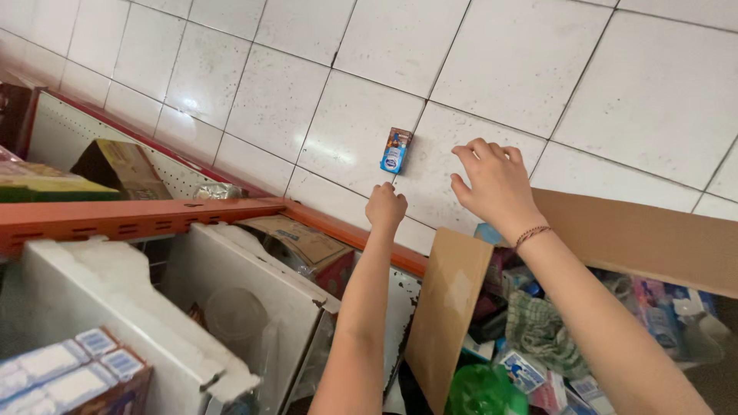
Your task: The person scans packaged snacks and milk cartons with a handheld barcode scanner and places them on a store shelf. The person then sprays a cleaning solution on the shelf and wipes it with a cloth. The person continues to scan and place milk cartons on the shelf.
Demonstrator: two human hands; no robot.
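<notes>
The left hand (386,207) is curled into a loose fist with nothing visible inside it, knuckles up, just near of a small blue and brown carton (396,151) that lies alone on the white tiled floor (530,61); hand and carton are close but apart; the right hand (496,182) hovers to the right of the carton with fingers spread and bent, palm down, holding nothing, a thin beaded bracelet (532,234) at its wrist; the carton sits between the two hands and slightly farther off; below the right arm a cardboard box (638,238) holds a green cloth (542,330), a green plastic item (483,390) and small packets, one flap (446,307) standing upright; to the left runs an orange shelf edge (138,217) above white panels (100,307), with blue and white cartons (69,373) at the near left corner
</notes>
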